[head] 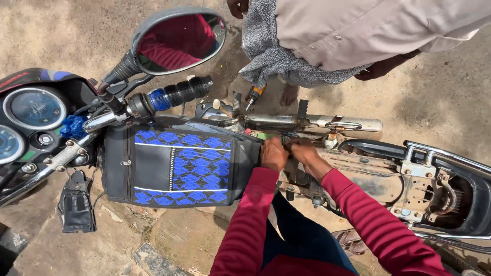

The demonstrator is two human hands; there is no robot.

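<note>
My left hand (273, 153) and right hand (302, 151) meet at the rear edge of the tank cover (176, 166), fingers curled tight on something small I can't make out, just above the bare frame (358, 174); another person (358, 30) bends opposite

Both arms, in dark red long sleeves, reach forward from the bottom of the view and converge, the forearms angled toward each other. The left hand (273, 154) is curled into a loose fist, knuckles up. The right hand (303, 151) sits just beside it, touching or nearly so, fingers bent inward; whether either hand actually pinches something cannot be told from here.
</note>
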